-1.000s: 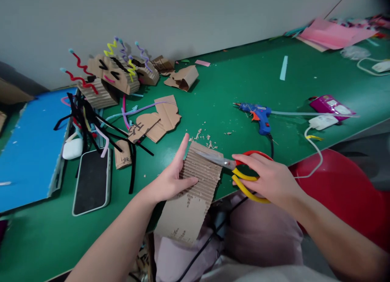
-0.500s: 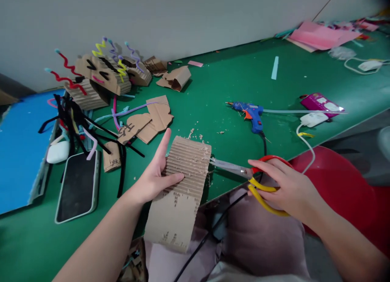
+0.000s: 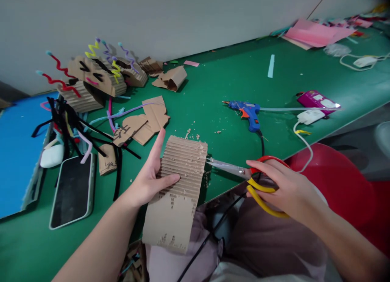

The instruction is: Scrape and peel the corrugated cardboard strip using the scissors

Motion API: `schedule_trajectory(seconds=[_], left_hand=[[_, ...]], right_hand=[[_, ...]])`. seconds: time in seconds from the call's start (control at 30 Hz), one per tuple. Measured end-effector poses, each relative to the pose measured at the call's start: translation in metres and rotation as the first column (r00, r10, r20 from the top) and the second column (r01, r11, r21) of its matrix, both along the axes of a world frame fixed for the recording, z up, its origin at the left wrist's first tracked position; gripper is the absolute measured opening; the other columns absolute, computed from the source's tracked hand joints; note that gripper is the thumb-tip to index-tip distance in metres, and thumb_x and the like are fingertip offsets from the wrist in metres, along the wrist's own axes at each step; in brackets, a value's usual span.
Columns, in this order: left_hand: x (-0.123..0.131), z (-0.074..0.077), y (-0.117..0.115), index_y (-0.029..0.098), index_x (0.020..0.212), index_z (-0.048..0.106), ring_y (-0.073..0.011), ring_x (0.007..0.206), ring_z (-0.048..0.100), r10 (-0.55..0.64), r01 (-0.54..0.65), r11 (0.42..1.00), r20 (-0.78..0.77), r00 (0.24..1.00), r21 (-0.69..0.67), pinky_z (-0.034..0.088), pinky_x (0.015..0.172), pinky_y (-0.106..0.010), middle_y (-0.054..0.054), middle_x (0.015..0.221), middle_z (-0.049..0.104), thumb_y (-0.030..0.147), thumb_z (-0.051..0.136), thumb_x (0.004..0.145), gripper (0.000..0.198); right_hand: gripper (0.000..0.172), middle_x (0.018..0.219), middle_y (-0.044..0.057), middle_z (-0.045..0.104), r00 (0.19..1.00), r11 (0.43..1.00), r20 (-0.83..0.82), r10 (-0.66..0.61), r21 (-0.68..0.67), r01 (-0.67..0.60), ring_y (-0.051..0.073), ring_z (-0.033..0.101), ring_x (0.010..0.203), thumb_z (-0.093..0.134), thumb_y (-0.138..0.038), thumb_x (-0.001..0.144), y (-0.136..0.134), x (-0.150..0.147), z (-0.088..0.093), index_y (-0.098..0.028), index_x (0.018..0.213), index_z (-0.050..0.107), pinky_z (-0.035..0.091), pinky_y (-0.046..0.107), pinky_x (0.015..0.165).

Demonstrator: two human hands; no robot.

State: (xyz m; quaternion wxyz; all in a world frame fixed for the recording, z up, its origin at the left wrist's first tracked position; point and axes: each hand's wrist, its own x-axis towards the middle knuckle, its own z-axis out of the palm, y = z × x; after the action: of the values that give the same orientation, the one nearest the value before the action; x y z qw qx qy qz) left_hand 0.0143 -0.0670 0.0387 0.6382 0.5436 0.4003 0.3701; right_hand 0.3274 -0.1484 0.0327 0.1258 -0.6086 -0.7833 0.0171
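A strip of cardboard point(image 3: 170, 219), its upper half bared to the corrugated ridges and its lower half smooth, hangs over the table's front edge. My left hand point(image 3: 152, 174) grips it from the left, thumb across the ridges and index finger stretched out past the edge; the other fingers are hidden underneath. In my right hand point(image 3: 282, 182) is a pair of scissors point(image 3: 230, 168) with red and yellow handles. The blades point left, their tips at the strip's right edge. Whether the tips touch the cardboard I cannot tell.
A blue glue gun point(image 3: 248, 111) lies on the green table point(image 3: 213, 83), its black cord running over the front edge. To the left are a phone point(image 3: 73, 190), cut cardboard pieces point(image 3: 155, 111), pipe cleaners point(image 3: 65, 119) and a cardboard face figure point(image 3: 94, 77). A red stool point(image 3: 335, 176) stands right.
The view has shifted slightly, so everything sits a little further left. Both hands keep their grips, and the scissors and cardboard stay in nearly the same position relative to each other.
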Motion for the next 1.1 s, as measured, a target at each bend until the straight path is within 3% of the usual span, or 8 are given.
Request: schedule_trajectory(seconds=[0.1,0.4,0.53,0.83,1.1], left_hand=[[0.0,0.0,0.0,0.037,0.143,0.008,-0.0294,0.135,0.024,-0.005,0.005,1.0,-0.003,1.0,0.006,0.047,0.096,-0.028,0.001,0.153,0.015,0.013,0.069,0.072,0.097],[-0.001,0.0,0.0,0.034,0.144,0.012,-0.0314,0.138,0.009,0.021,-0.011,0.994,-0.098,0.995,0.11,0.04,0.102,-0.032,0.005,0.154,-0.002,0.017,0.07,0.071,0.094],[-0.001,0.0,0.001,0.033,0.144,0.012,-0.0299,0.139,0.003,0.019,-0.004,0.992,-0.113,0.993,0.13,0.038,0.103,-0.03,0.006,0.154,-0.002,0.017,0.07,0.071,0.094],[-0.002,0.0,-0.001,0.035,0.144,0.009,-0.0303,0.138,0.016,-0.009,0.012,0.999,-0.054,0.999,0.049,0.043,0.1,-0.031,0.003,0.154,0.007,0.017,0.069,0.073,0.095],[-0.001,0.001,0.0,0.034,0.144,0.009,-0.0306,0.138,0.01,-0.001,0.006,0.998,-0.067,0.998,0.061,0.042,0.101,-0.031,0.005,0.154,0.005,0.016,0.069,0.072,0.096]], right_hand=[[0.053,0.098,0.002,0.063,1.0,0.997,-0.004,-0.023,-0.077,0.023,0.016,0.064,0.074,0.063,-0.043,0.074,0.0,-0.001,0.002,-0.03,0.123,0.049,0.05,0.024,0.052],[0.05,0.091,0.002,0.064,1.0,0.999,-0.022,-0.017,-0.03,0.016,0.015,0.064,0.066,0.062,-0.045,0.073,0.001,-0.007,0.009,-0.026,0.119,0.053,0.047,0.023,0.047],[0.048,0.092,0.002,0.064,1.0,1.0,-0.018,-0.017,-0.023,0.017,0.014,0.064,0.066,0.061,-0.044,0.075,0.001,-0.008,0.011,-0.025,0.118,0.054,0.046,0.022,0.046],[0.049,0.092,0.003,0.065,1.0,1.0,-0.021,-0.012,-0.03,0.011,0.015,0.064,0.068,0.061,-0.045,0.075,0.002,-0.008,0.01,-0.025,0.119,0.054,0.046,0.023,0.047],[0.049,0.09,0.002,0.064,1.0,1.0,-0.006,-0.009,-0.02,0.009,0.014,0.064,0.067,0.063,-0.044,0.074,0.001,-0.008,0.011,-0.025,0.118,0.053,0.046,0.023,0.048]])
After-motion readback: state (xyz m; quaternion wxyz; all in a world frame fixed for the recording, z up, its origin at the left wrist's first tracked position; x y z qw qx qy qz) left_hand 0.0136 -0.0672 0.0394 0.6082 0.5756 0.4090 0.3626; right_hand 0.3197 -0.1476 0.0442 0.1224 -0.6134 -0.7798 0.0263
